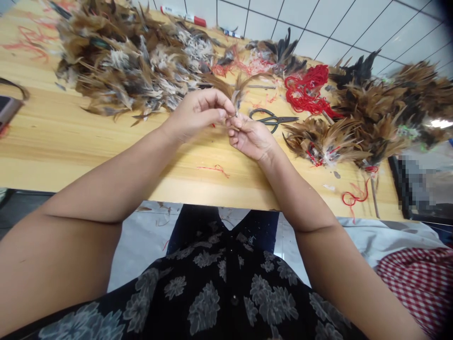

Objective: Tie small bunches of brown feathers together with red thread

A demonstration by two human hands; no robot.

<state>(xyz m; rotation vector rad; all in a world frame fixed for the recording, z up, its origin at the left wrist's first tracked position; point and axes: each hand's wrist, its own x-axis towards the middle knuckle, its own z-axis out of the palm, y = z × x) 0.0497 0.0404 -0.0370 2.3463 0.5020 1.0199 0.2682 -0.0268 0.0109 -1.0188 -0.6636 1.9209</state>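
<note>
The little feather tuft (238,92) is right at the fingertips, plumes toward the tabletop's (53,156) far edge, with the right hand (249,137) pinching its base, while the left hand's (200,111) thumb and forefinger curl nearly together beside it, can't tell if they're gripping too. Black scissors (277,119) kinda crowd the right hand, and a huge feather heap (123,61) sprawls toward the far left corner. Red yarn (307,89) sits near the far edge, feather bundles (368,113) pile up toward the right edge, and a loose red thread (216,168) lies near the front one.
</note>
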